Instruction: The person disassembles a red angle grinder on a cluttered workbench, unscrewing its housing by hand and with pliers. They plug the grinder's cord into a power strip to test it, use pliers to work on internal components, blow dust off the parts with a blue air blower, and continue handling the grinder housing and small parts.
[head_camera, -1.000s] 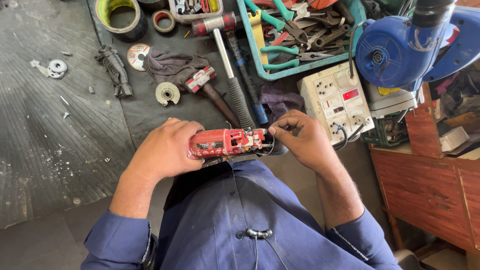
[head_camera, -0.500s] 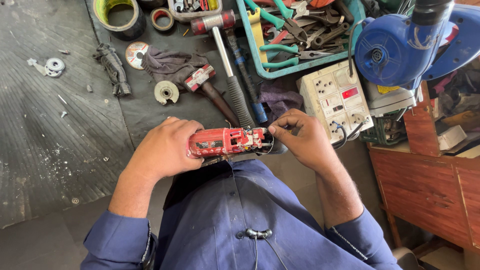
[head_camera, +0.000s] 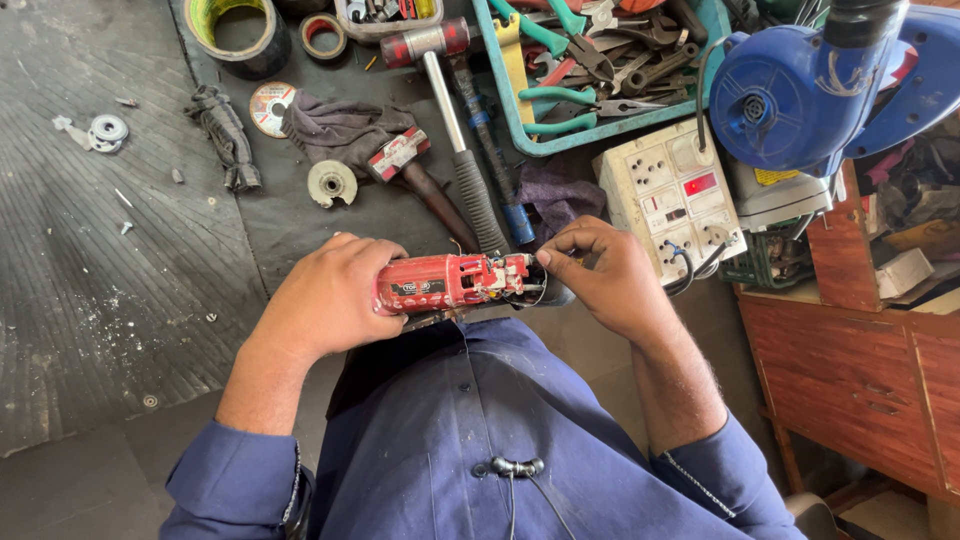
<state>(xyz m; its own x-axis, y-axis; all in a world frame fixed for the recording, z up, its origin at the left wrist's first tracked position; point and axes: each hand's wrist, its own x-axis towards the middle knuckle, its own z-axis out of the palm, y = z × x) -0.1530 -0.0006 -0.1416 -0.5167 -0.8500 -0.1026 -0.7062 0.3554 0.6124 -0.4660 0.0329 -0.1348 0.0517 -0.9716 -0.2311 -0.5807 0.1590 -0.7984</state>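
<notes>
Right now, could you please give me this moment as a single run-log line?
left hand: grips red tool body | right hand: fingertips at its open wired end | behind: hammer, socket board

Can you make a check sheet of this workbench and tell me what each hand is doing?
Surface: dark ribbed rubber mat, dusty.
Job's things: red power tool body, casing open at one end.
Clutter: hammers, tape roll, grey rag, teal tray of pliers.
Hands: left hand grips the red body; right hand pinches at its open end.
Cables: black leads plugged into the white socket board.
Surroundings: blue blower, wooden cabinet.
</notes>
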